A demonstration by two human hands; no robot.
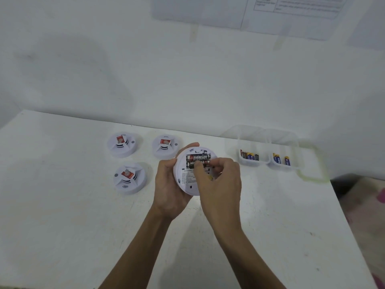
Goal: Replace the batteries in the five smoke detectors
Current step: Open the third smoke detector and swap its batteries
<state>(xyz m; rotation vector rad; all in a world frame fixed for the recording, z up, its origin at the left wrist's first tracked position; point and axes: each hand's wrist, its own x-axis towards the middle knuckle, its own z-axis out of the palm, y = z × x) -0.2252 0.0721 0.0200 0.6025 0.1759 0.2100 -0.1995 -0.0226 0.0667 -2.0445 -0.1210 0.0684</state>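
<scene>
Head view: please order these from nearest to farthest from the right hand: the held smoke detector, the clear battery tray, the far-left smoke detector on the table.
1. Held smoke detector: touched by the right hand.
2. Clear battery tray: to its right, apart.
3. Far-left smoke detector: across the table, leftward.

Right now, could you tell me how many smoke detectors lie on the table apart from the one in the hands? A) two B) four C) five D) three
D: three detectors lie on the table, left of the one held.
</scene>
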